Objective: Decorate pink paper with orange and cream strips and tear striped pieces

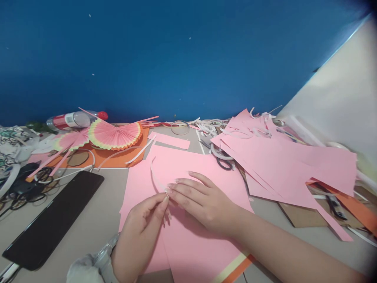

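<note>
Hands (167, 196) pinch a thin paper strip (156, 177), its free end curving up-left, lengthwise away.

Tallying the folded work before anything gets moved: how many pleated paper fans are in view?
2 visible: the larger fan over the orange sheet, and the smaller fan just left of it. Others may be hidden under the clutter.
</note>
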`<control>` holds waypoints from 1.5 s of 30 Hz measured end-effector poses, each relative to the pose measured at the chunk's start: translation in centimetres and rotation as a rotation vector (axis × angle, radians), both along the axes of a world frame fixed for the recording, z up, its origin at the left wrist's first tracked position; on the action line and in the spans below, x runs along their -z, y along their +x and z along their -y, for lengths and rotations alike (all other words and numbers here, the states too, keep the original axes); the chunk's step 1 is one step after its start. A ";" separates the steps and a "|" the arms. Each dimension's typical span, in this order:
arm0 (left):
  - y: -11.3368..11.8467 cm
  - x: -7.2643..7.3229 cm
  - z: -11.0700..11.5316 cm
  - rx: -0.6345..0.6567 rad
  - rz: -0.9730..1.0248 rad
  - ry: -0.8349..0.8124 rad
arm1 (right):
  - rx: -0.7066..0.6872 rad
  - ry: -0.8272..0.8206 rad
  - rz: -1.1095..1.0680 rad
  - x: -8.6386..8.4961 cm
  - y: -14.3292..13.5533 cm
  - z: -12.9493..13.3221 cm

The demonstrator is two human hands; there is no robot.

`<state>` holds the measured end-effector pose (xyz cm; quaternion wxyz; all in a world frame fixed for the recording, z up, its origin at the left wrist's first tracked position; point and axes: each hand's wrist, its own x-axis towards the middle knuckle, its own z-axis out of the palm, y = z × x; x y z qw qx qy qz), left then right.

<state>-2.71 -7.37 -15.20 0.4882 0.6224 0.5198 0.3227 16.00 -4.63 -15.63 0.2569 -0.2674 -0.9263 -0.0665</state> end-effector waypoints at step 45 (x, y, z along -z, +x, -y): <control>0.1 -0.3 -0.3 0.037 0.053 -0.053 | -0.040 -0.118 -0.094 0.1 0.1 -0.2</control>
